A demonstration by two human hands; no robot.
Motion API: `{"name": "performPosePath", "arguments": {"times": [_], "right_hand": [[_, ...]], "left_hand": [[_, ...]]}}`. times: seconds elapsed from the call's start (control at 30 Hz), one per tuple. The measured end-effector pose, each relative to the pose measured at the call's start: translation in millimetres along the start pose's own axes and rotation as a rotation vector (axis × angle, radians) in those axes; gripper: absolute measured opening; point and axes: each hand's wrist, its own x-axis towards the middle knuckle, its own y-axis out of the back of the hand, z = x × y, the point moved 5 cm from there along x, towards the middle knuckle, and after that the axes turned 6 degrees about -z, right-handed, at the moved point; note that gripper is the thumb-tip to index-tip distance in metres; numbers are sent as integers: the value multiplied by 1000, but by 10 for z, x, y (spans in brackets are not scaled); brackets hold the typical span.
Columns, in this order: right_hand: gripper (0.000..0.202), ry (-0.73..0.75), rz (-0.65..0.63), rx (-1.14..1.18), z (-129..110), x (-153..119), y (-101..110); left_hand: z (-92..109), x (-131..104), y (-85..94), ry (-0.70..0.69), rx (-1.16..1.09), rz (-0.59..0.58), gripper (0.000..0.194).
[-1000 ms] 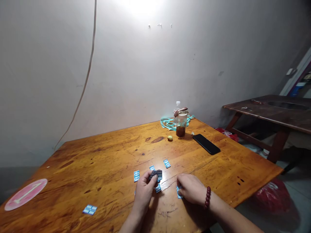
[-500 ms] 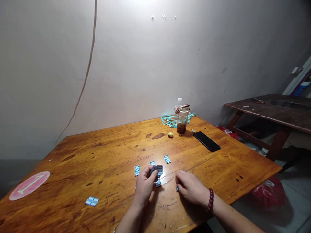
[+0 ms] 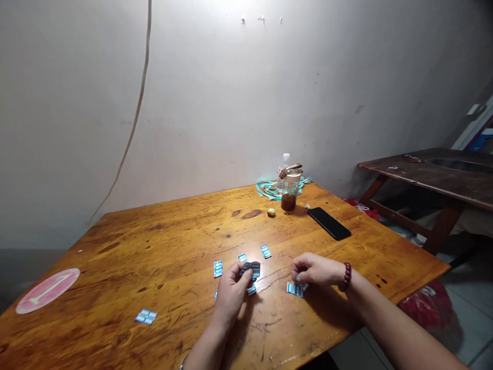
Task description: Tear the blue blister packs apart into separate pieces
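My left hand [image 3: 232, 290] is pinched around a few small striped cards [image 3: 250, 270], which look dark in shadow, fanned above the table. Blue-and-white cards lie partly hidden beneath it, among them one card [image 3: 251, 290] under its fingertips. My right hand [image 3: 316, 269], with a beaded bracelet at the wrist, has its fingers curled together just over a blue-and-white card [image 3: 295, 289] on the table. Whether its fingertips grip another card is hidden. Loose cards lie around: a left card [image 3: 218, 269], a far card [image 3: 265, 251], and a near-left card [image 3: 146, 316].
On the wooden table [image 3: 185, 246] are a black phone [image 3: 329, 223], a tumbler of brown drink [image 3: 288, 198], a clear bottle [image 3: 285, 160], turquoise straps [image 3: 265, 190] and a small yellow-green object [image 3: 271, 211]. A pink oval sticker [image 3: 48, 291] marks the left side. A second table [image 3: 416, 174] stands right.
My right hand has moved right and slightly away from me, and the blue-and-white card below it now shows. My left hand stays nearly in place with its cards.
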Motion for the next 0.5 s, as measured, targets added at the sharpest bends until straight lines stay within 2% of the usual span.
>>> {"name": "performPosePath", "arguments": {"times": [0.07,0.1,0.17,0.23,0.3,0.37,0.5], "right_hand": [[12,-47,-110,-93,5,52,-77],[14,-61,-114,-153,2,75,-104],[20,-54,-31,-324,-28,108,-126],[26,3,105,-505,-91,110,-127],[27,60,187,-624,-148,94,-138],[23,77,194,-689,-171,86,-153],[17,23,101,-733,-137,114,-193]], "left_hand": [[0,4,2,-2,4,-3,19],[2,5,4,-4,7,-2,19],[6,5,11,-10,14,7,19],[7,4,16,-15,14,13,18],[0,5,14,-14,15,4,18],[-7,8,7,-13,19,-17,17],[-14,14,9,-4,22,-28,18]]}}
